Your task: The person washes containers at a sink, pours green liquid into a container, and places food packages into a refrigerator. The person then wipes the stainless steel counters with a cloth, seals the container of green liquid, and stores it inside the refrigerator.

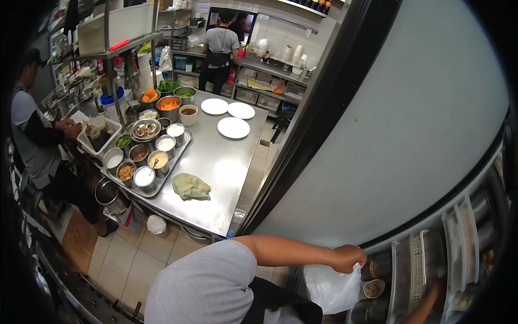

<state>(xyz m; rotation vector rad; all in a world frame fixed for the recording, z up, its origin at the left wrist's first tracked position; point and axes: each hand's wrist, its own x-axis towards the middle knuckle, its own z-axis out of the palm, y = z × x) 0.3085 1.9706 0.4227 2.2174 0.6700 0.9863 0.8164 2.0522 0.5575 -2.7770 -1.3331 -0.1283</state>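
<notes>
My left hand (349,258) is closed on the gathered top of a white plastic bag (332,289), which hangs at the open front of a fridge. Beside the bag is a small cup of brownish food (373,289). Among the fridge's containers, at the lower right, is my right hand (429,294). It is dark and blurred, close to a white plastic basket (416,267), and its fingers cannot be made out. Clear plastic containers (458,248) stand around it.
The fridge door (388,119) stands open at my left. A steel table (216,162) bears white plates (233,128), a crumpled green cloth (191,187) and a tray (178,156) with several ingredient tins. One person (38,140) works at far left, another (220,46) at the back.
</notes>
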